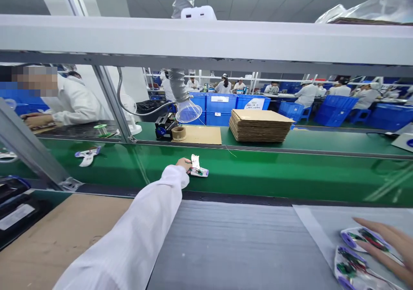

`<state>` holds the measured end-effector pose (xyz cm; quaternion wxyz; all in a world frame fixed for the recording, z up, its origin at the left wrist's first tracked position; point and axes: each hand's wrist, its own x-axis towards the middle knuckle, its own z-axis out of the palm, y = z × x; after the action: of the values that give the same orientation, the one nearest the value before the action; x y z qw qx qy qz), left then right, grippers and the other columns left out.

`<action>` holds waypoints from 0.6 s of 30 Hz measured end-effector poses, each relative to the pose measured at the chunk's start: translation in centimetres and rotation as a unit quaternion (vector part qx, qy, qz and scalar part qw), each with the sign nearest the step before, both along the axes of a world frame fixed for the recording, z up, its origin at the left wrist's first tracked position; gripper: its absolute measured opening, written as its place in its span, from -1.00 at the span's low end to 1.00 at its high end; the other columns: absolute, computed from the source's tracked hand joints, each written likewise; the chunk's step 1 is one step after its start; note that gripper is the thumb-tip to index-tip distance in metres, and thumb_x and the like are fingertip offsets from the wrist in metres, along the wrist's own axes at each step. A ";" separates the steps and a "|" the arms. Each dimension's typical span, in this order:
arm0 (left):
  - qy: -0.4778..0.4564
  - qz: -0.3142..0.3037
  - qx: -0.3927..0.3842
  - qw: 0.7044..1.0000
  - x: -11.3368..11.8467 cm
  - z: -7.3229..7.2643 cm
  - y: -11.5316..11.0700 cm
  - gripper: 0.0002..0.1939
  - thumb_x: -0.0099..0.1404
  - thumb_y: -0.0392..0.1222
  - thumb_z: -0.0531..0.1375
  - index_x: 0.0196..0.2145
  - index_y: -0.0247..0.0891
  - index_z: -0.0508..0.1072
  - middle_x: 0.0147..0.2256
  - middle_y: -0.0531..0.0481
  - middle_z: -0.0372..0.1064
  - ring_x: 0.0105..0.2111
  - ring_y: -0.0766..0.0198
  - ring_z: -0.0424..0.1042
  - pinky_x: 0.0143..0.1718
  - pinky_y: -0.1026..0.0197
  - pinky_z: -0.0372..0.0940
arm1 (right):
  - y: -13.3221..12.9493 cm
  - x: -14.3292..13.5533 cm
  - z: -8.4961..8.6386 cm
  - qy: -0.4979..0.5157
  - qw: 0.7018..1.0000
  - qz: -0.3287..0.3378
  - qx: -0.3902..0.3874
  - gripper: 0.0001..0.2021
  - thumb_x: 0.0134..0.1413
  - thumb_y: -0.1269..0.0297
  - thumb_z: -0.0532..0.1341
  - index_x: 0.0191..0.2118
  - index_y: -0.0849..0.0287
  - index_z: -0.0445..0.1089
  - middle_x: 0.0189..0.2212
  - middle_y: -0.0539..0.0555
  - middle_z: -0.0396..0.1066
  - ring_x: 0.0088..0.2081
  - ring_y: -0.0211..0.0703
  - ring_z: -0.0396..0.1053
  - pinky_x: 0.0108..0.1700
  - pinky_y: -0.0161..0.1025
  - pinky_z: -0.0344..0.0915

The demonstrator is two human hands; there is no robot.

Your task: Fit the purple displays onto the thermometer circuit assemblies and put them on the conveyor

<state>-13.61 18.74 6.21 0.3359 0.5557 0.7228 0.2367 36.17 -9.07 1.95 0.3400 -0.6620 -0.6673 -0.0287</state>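
My left hand (183, 164), in a white sleeve, reaches out over the green conveyor belt. Its fingers are closed on the edge of an open white plastic device housing (200, 172) with a small green circuit board and wires inside. At the lower right, my right hand (392, 242) has its fingers stretched out over a white and purple housing half (350, 239) with wires. Whether the fingertips press on it, I cannot tell. Just below lies another housing half (350, 264) with a green board and red and black wires.
Another open housing (87, 154) lies on the belt (274, 174) to the left. Beyond the belt are a tape roll (179, 134), stacked cardboard sheets (261, 126) and an extraction hood (189, 110). A metal post (111, 103) and overhead shelf (206, 40) frame the station. A co-worker (77, 98) sits at left.
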 end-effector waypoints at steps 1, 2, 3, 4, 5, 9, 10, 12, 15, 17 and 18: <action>-0.018 -0.046 -0.010 0.999 0.1 0.7 -0.9 -0.73 0.28 -0.16 0.10 -0.11 -0.35 0.31 -0.19 -0.08 0.31 -0.28 0.27 0.37 -0.28 0.14 0.35 | 0.1 -1.7 0.8 -0.007 1.000 0.014 -0.024 -0.59 -0.10 -0.15 0.14 -0.11 -0.15 0.33 -0.17 0.31 0.39 -0.21 0.12 0.39 -0.21 0.07 0.27; -0.035 -0.095 -0.019 0.995 0.3 1.5 -2.0 -0.75 0.27 -0.18 0.11 -0.14 -0.36 0.33 -0.24 -0.07 0.34 -0.33 0.30 0.38 -0.32 0.18 0.36 | 0.3 -3.9 1.8 -0.002 0.998 0.036 -0.046 -0.57 -0.08 -0.11 0.15 -0.07 -0.11 0.31 -0.13 0.27 0.38 -0.16 0.14 0.38 -0.17 0.08 0.29; -0.052 -0.144 -0.026 0.988 0.6 2.2 -3.2 -0.78 0.24 -0.20 0.15 -0.17 -0.36 0.35 -0.29 -0.04 0.36 -0.38 0.32 0.38 -0.36 0.21 0.36 | 0.5 -6.5 3.0 0.011 0.995 0.067 -0.067 -0.58 -0.07 -0.07 0.16 -0.07 -0.05 0.32 -0.11 0.23 0.37 -0.12 0.15 0.36 -0.13 0.08 0.29; -0.065 -0.192 -0.033 0.979 0.9 2.8 -4.7 -0.79 0.18 -0.22 0.20 -0.22 -0.36 0.38 -0.34 -0.02 0.38 -0.43 0.33 0.39 -0.40 0.23 0.35 | 0.8 -9.3 4.3 0.034 0.992 0.099 -0.076 -0.60 -0.06 -0.04 0.17 -0.09 -0.02 0.33 -0.11 0.20 0.38 -0.13 0.12 0.37 -0.14 0.05 0.31; -0.077 -0.235 -0.038 0.968 1.4 3.3 -6.4 -0.79 0.10 -0.24 0.26 -0.28 -0.35 0.41 -0.39 0.00 0.40 -0.48 0.33 0.39 -0.43 0.25 0.35 | 1.1 -12.2 5.4 0.069 0.986 0.129 -0.080 -0.62 -0.02 -0.02 0.15 -0.09 0.01 0.33 -0.10 0.18 0.37 -0.16 0.07 0.38 -0.18 -0.01 0.34; -0.089 -0.325 -0.003 0.941 3.8 2.6 -14.2 -0.67 -0.31 -0.45 0.35 -0.49 -0.27 0.45 -0.55 0.09 0.39 -0.51 0.24 0.39 -0.42 0.23 0.31 | 2.5 -22.6 6.3 0.223 0.928 0.250 -0.163 -0.78 0.06 0.15 0.13 -0.20 0.12 0.34 -0.26 0.09 0.43 -0.25 -0.13 0.39 -0.24 -0.23 0.33; -0.088 -0.321 0.026 0.943 4.3 1.9 -16.2 -0.64 -0.33 -0.49 0.33 -0.48 -0.25 0.45 -0.53 0.10 0.39 -0.46 0.22 0.40 -0.36 0.22 0.31 | 2.7 -24.6 5.6 0.249 0.914 0.262 -0.183 -0.82 0.06 0.19 0.14 -0.27 0.15 0.35 -0.33 0.06 0.44 -0.29 -0.16 0.39 -0.28 -0.27 0.31; -0.090 -0.285 0.096 0.949 5.0 0.2 -19.8 -0.63 -0.24 -0.48 0.27 -0.39 -0.21 0.43 -0.40 0.06 0.40 -0.30 0.17 0.39 -0.21 0.17 0.27 | 3.0 -27.5 3.7 0.268 0.905 0.259 -0.207 -0.84 0.06 0.20 0.14 -0.40 0.19 0.34 -0.48 0.01 0.41 -0.42 -0.22 0.37 -0.38 -0.32 0.26; -0.110 -0.200 0.179 0.957 5.1 -2.1 -23.7 -0.63 -0.03 -0.38 0.18 -0.20 -0.24 0.32 -0.19 -0.07 0.34 -0.16 0.16 0.33 -0.10 0.10 0.22 | 3.0 -29.9 1.4 0.267 0.912 0.227 -0.213 -0.74 0.04 0.14 0.14 -0.52 0.21 0.28 -0.63 -0.04 0.32 -0.54 -0.27 0.28 -0.48 -0.35 0.15; -0.132 -0.154 0.208 0.957 5.0 -3.1 -25.2 -0.68 0.07 -0.33 0.14 -0.17 -0.27 0.26 -0.18 -0.11 0.32 -0.17 0.19 0.34 -0.10 0.09 0.22 | 2.9 -30.6 0.8 0.266 0.921 0.199 -0.202 -0.70 0.02 0.07 0.15 -0.53 0.20 0.25 -0.64 -0.05 0.28 -0.55 -0.27 0.25 -0.49 -0.35 0.11; -0.143 -0.140 0.219 0.955 4.9 -3.4 -25.6 -0.72 0.10 -0.30 0.12 -0.18 -0.28 0.25 -0.20 -0.11 0.32 -0.18 0.20 0.34 -0.10 0.10 0.22 | 2.9 -30.9 0.8 0.265 0.926 0.184 -0.195 -0.69 0.01 0.04 0.16 -0.52 0.20 0.23 -0.64 -0.05 0.27 -0.55 -0.27 0.23 -0.49 -0.35 0.09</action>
<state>-8.72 -6.85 2.80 0.3357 0.6713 0.5125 0.4171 5.25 -6.12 2.72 0.3680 -0.5639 -0.6557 0.3416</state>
